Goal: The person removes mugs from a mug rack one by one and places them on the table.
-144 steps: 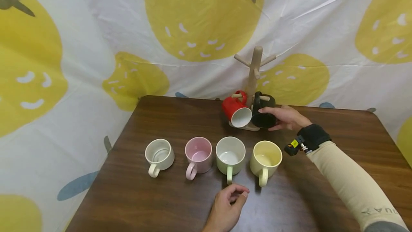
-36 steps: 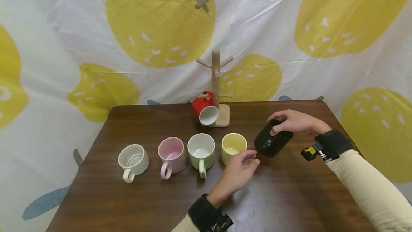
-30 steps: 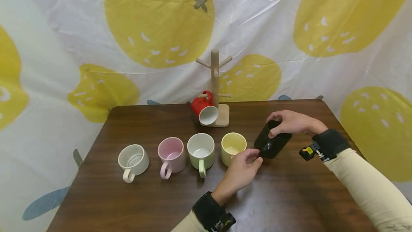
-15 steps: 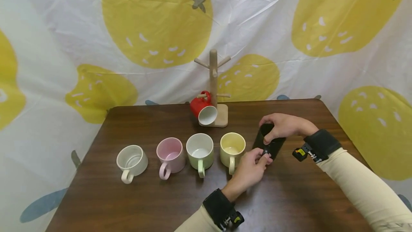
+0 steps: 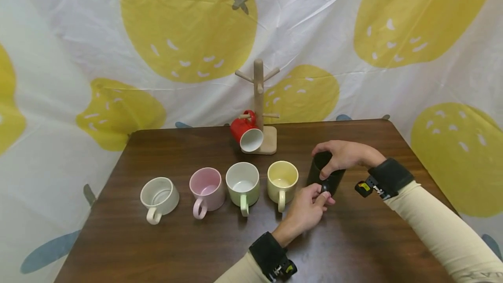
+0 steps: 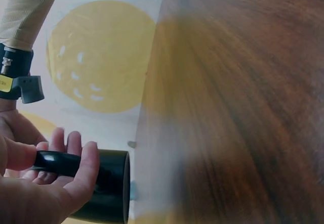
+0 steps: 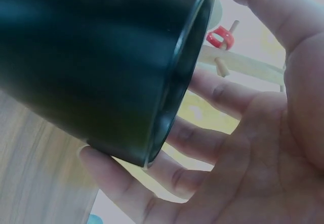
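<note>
Both hands are on a black mug (image 5: 336, 181), held toward the right side of the table, to the right of the yellow mug (image 5: 282, 182). My right hand (image 5: 346, 154) grips it from above by the rim, thumb on the near side and fingers across the opening; the right wrist view shows the mug's dark wall and rim close up. From the front, my left hand (image 5: 305, 212) pinches the handle (image 6: 58, 163) between thumb and fingers. Part of the mug is hidden behind the hands in the head view.
A wooden mug rack (image 5: 258, 95) stands at the back with a red mug (image 5: 240, 131) on a lower peg. In a row left of the yellow mug are a green mug (image 5: 251, 193), a pink mug (image 5: 215, 198) and a white mug (image 5: 169, 202), handles toward me. A lemon-print cloth hangs behind.
My right hand has taken the black mug off the rack and brought it to the right and nearer. My left hand has moved right and now pinches its handle.
</note>
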A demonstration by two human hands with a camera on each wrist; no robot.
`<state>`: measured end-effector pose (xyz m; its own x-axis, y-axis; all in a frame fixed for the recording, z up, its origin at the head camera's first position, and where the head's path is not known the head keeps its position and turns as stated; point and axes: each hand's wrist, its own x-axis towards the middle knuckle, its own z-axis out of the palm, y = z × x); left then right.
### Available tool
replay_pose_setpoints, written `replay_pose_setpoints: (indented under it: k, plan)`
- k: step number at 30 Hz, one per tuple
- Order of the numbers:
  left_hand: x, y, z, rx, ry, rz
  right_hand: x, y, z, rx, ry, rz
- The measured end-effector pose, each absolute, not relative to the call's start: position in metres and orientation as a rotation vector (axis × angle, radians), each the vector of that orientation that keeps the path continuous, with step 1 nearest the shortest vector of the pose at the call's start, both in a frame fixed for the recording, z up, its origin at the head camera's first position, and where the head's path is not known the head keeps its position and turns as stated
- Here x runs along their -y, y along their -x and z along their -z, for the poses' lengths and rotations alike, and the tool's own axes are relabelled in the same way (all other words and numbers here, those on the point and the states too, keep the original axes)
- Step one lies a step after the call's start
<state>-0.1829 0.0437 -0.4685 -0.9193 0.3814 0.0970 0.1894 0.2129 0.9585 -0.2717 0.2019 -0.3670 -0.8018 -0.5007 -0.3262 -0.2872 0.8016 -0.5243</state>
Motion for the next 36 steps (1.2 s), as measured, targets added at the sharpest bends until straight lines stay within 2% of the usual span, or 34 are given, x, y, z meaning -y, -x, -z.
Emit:
replay_pose_setpoints:
  k: [23, 36]
  plan:
    - [-0.055, 0.177, 0.483, -2.403, -0.440, -1.940, -0.210, 0.261, 0.362, -2.617, 0.421, 0.805]
    - [-0.059, 0.171, 0.493, -2.402, -0.411, -2.021, -0.212, 0.259, 0.359, -2.703, 0.428, 0.880]
